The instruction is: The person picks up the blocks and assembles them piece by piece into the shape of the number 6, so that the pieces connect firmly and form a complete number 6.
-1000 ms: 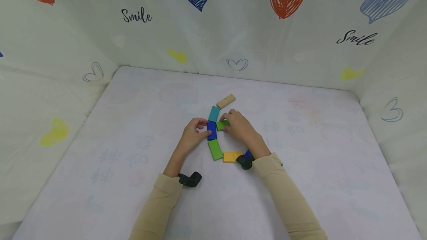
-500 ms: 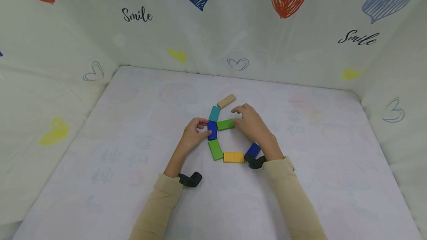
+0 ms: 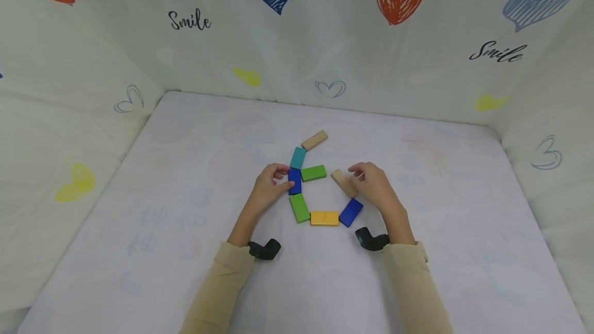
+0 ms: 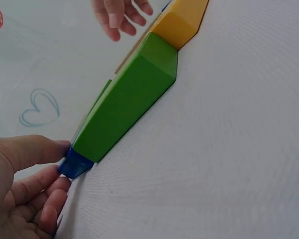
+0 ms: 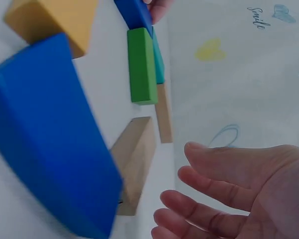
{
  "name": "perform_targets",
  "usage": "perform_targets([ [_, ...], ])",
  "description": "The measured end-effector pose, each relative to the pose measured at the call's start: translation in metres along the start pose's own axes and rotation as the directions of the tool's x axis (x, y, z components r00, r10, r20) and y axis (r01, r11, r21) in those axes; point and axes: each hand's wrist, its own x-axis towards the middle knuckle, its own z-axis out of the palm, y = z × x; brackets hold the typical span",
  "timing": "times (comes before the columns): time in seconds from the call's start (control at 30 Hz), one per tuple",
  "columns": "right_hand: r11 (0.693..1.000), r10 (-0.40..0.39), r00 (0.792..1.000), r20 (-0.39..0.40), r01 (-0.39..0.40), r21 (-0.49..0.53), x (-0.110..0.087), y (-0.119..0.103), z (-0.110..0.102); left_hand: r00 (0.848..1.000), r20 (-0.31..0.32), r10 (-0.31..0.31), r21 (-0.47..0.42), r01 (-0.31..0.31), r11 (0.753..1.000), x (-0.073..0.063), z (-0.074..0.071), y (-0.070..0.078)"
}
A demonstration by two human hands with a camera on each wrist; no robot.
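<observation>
My left hand (image 3: 268, 185) pinches a blue block (image 3: 294, 182) at the left of a curved row of blocks, its thumb (image 4: 49, 148) on one side and fingers on the other. A green block (image 3: 313, 173) lies just right of that blue one, pointing inward. My right hand (image 3: 378, 187) is beside a natural wood block (image 3: 342, 182) at the row's right end. The right wrist view shows a gap between its loosely spread fingers (image 5: 209, 184) and that wood block, and they hold nothing.
From the held block, a teal block (image 3: 298, 157) and another wood block (image 3: 315, 140) lead away. Nearer me are a second green block (image 3: 299, 208), a yellow-orange block (image 3: 324, 218) and another blue block (image 3: 350, 212). Heart-printed cloth (image 3: 325, 45) rises behind the white table (image 3: 162, 272).
My right hand has let go of the inner green block and moved right and toward me, uncovering the wood block and the right blue block. The left hand has stayed in place.
</observation>
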Motion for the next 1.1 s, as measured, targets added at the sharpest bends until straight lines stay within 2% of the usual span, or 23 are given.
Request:
perform_targets([
  [0.33, 0.995, 0.067, 0.998, -0.018, -0.065, 0.073, -0.013, 0.02, 0.015, 1.0, -0.005, -0.002, 0.012, 0.002, 1.0, -0.001, 0.001, 0.0],
  [1.1, 0.985, 0.073, 0.993, -0.098, -0.056, 0.162, -0.016, 0.03, 0.032, 1.0, -0.011, -0.003, 0.014, 0.003, 1.0, 0.0, 0.002, 0.0],
])
